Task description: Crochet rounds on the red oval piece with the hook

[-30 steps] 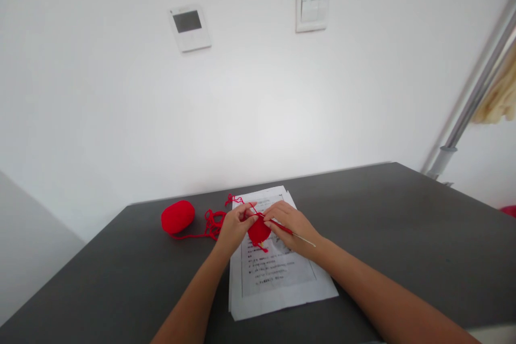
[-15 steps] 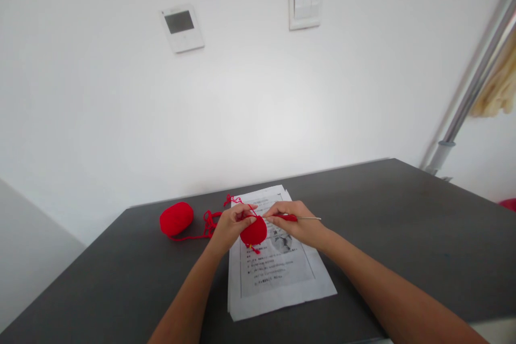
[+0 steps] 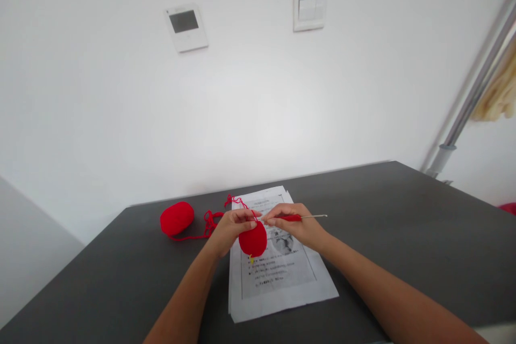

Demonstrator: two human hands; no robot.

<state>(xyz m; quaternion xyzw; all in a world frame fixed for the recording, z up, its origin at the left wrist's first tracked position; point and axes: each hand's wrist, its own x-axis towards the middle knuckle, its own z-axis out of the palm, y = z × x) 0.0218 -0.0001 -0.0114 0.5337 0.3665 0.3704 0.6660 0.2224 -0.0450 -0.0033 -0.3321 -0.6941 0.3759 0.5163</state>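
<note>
My left hand pinches the upper edge of a round red crochet piece between thumb and fingers. A small yellow bit of yarn or marker hangs at the piece's lower edge. In my right hand is a crochet hook with a red grip, its metal shaft sticking out to the right. The hook's working tip is at the top edge of the piece, too small to make out. Red yarn runs up from the work and lies in loose loops beyond my left hand.
Printed sheets of paper lie beneath my hands on the dark grey table. A red yarn ball rests at the left, with a tangle of loose yarn beside it. The white wall rises behind the table.
The crochet piece has turned a little, showing more of its flat face, and the yellow bit now hangs lower. The hook has shifted slightly to the right. The view has moved slightly.
</note>
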